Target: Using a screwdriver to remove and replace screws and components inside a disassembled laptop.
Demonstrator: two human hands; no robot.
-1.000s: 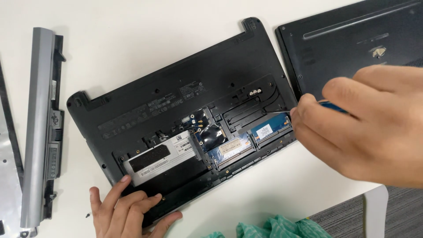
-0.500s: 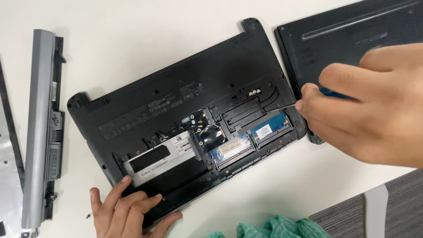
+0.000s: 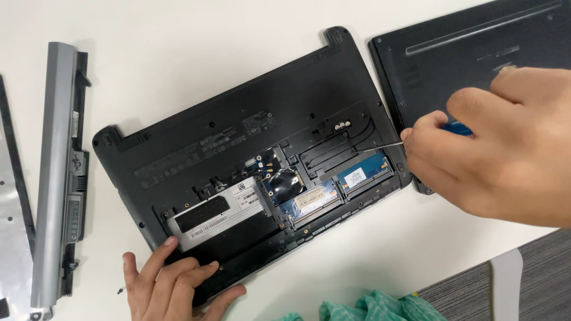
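Hands at work: my left hand (image 3: 175, 285) flat at 7 o'clock steadies the opened laptop base (image 3: 250, 160); right hand (image 3: 493, 148) at 3 o'clock grips a blue screwdriver (image 3: 410, 138), tip w/in the memory bay.

- I see a long grey battery pack (image 3: 56, 178) lying along the left of the white surface (image 3: 178, 47).
- A second dark laptop base (image 3: 470, 53) sits top right.
- Crumpled teal cloth (image 3: 369, 308) pokes in at the bottom edge.
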